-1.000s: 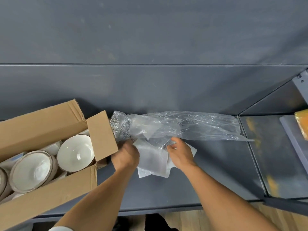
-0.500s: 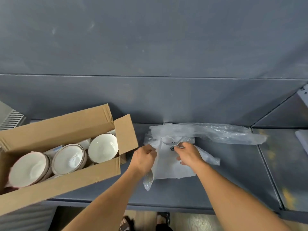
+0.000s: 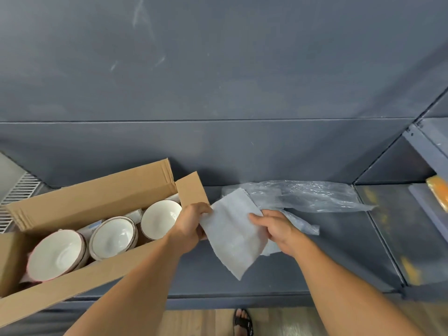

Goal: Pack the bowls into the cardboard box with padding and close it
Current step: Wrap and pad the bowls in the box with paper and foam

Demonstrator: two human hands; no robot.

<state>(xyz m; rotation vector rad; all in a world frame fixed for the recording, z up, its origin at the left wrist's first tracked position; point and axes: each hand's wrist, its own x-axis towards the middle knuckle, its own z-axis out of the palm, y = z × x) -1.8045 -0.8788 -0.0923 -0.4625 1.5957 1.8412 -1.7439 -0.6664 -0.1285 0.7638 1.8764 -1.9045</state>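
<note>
An open cardboard box (image 3: 80, 202) lies at the left of the dark shelf, flaps up. Three white bowls stand in a row inside it: a left bowl (image 3: 57, 257), a middle bowl (image 3: 111, 237) and a right bowl (image 3: 160, 218), with white padding pieces tucked between them. Just right of the box, my left hand (image 3: 191, 223) and my right hand (image 3: 275, 227) both grip a pale foam padding sheet (image 3: 232, 235), held above the shelf. Behind it lies a crumpled clear plastic bag (image 3: 308, 194).
The dark grey shelf (image 3: 339, 251) has a back wall close behind and a seam to a second panel at the right. An orange object (image 3: 438, 191) sits at the far right edge. A white wire rack (image 3: 18, 192) shows at far left. A sandalled foot (image 3: 242, 321) stands on the wooden floor below.
The foam sheet has come out of the plastic bag and been lifted clear; both hands now hold it spread above the shelf. The view has shifted, showing more of the box.
</note>
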